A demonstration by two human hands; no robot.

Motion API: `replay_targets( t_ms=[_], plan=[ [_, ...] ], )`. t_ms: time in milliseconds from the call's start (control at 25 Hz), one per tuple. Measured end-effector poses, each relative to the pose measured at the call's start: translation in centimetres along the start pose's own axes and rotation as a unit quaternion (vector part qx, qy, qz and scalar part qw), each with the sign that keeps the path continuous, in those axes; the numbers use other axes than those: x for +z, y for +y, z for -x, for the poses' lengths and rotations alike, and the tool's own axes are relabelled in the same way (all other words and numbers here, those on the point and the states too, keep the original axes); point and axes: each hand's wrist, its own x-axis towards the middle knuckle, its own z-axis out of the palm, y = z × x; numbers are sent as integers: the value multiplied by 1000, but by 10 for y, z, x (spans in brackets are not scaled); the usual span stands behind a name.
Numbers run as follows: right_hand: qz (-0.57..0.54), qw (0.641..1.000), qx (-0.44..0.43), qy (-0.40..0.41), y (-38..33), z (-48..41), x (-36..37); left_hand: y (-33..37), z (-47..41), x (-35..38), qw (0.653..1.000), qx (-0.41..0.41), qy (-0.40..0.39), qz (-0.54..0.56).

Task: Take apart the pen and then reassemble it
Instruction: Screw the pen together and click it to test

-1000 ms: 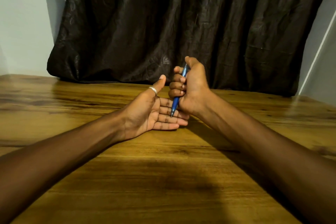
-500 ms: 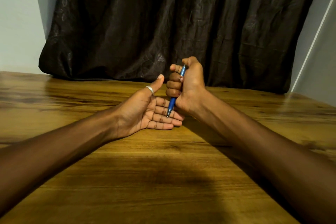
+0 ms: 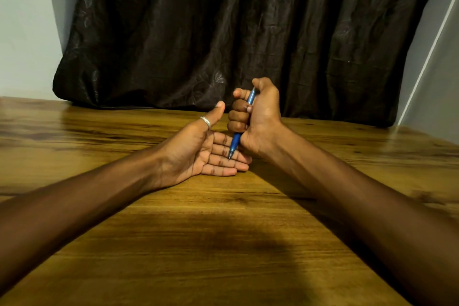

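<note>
A blue pen (image 3: 235,142) stands nearly upright in my right hand (image 3: 258,119), which is closed in a fist around its barrel with the thumb on the top end. The pen's tip points down and touches the fingers of my left hand (image 3: 198,154). That left hand lies palm up on the wooden table (image 3: 188,231), fingers flat and thumb raised, with a silver ring on the thumb. It holds nothing. The middle of the pen is hidden inside the fist.
A dark curtain (image 3: 223,32) hangs behind the table's far edge. Pale walls (image 3: 24,32) show at both sides. A shadow falls on the near part of the table.
The view has shifted slightly. Both hands keep the same pose, with the pen tip still resting on the left fingers.
</note>
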Motion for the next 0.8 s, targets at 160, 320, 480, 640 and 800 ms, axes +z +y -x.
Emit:
replay_targets(
  t_ms=[160, 320, 480, 640, 800],
  plan=[
    [0, 1000, -8, 5, 0, -1, 0, 0, 0, -1, 1000, -2, -2, 2],
    [2, 1000, -3, 10, 0, 0, 0, 0, -1, 0, 1000, -1, 0, -5],
    [3, 1000, -5, 16, 0, 0, 1, 0, -1, 1, 1000, 1, 5, -11],
    [3, 1000, -5, 20, 0, 1, 1, 0, -1, 1, 1000, 2, 2, -14],
    [8, 1000, -6, 23, 0, 1, 1, -1, -1, 1, 1000, 3, 2, -17]
  ],
)
